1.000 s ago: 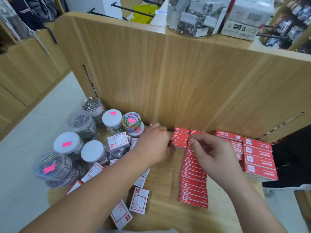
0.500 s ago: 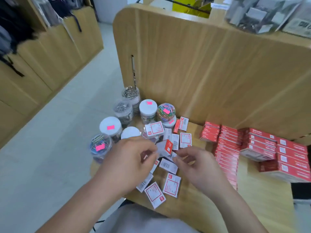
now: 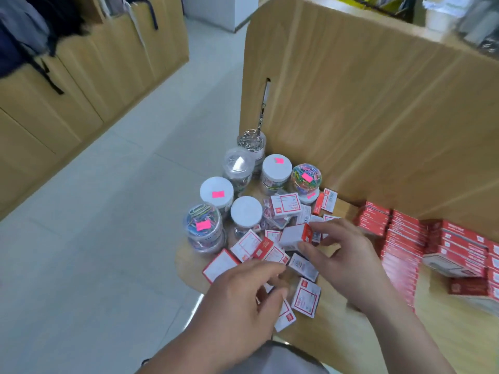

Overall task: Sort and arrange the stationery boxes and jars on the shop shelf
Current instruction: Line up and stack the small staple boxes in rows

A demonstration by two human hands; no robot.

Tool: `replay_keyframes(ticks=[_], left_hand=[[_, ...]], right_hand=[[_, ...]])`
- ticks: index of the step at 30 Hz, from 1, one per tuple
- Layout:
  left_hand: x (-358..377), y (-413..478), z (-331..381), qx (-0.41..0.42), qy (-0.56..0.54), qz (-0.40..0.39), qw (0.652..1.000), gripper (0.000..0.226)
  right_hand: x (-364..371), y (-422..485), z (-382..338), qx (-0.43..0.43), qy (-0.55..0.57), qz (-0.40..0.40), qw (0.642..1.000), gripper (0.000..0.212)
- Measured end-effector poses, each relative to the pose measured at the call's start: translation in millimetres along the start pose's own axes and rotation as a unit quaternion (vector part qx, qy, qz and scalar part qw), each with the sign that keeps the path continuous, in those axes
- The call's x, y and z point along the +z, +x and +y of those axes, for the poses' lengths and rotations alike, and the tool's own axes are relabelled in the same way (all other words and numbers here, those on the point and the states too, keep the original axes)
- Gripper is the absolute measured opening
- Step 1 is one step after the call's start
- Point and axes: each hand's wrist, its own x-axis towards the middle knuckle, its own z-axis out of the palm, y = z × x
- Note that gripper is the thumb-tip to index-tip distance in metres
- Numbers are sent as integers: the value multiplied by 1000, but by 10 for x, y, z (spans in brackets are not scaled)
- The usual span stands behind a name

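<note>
Done: red stacks (image 3: 405, 233) sitting aligned; left of them, your right hand (image 3: 348, 263) is pinching one white box (image 3: 293, 234), left hand (image 3: 240, 300) curling, hold unclear; loose boxes (image 3: 306, 296), jars (image 3: 276, 168) awaiting sorting

Small boxes (image 3: 305, 297): white, red border + red logo corner. Held box (image 3: 293, 234): white face, red end. Stacked boxes (image 3: 405, 233): red, white txt. Jar lids (image 3: 276, 170): white, some w/ neon-pink stickers (image 3: 218, 194). Clip jars (image 3: 298, 174): clear, multicolour contents. Rear jars (image 3: 251, 140): silver contents. Shelf (image 3: 337, 346): tan woodgrain. Floor (image 3: 108, 211): pale grey tiles.
</note>
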Motion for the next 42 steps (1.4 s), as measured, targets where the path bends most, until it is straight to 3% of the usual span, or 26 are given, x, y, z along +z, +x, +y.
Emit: replay_keyframes(ticks=[3, 8, 16, 20, 23, 29, 33, 38, 40, 42], left_hand=[[-15, -30, -93, -34, -42, 22, 998, 32], [-14, 139, -62, -30, -34, 19, 999, 27], [-48, 400, 134, 1, 15, 5, 1000, 12], [16, 666, 291, 40, 73, -8, 997, 15], [207, 1028, 364, 48, 117, -35, 991, 22], [862, 1897, 441, 16, 273, -108, 956, 22], [1045, 2052, 424, -31, 283, -138, 949, 32], [1178, 2019, 389, -31, 406, -183, 895, 38], [1187, 2024, 363, -34, 387, -181, 904, 33], [1164, 2012, 327, -34, 306, -163, 937, 27]], right_hand=[[-137, 180, -75, 31, 20, 17, 999, 23], [-272, 800, -21, 117, -75, 16, 990, 30], [-154, 927, 14, 152, 23, -42, 987, 30], [-389, 796, 7, 127, 52, 41, 990, 25], [-683, 548, 47, 104, 144, 124, 976, 28], [-1106, 132, 283, 104, 270, 112, 951, 36], [-1284, -6, 437, 93, 302, 112, 942, 34], [-1302, -49, 680, 114, 331, 141, 926, 35], [-1283, -41, 716, 125, 346, 140, 919, 35], [-1266, -34, 718, 133, 364, 130, 913, 35]])
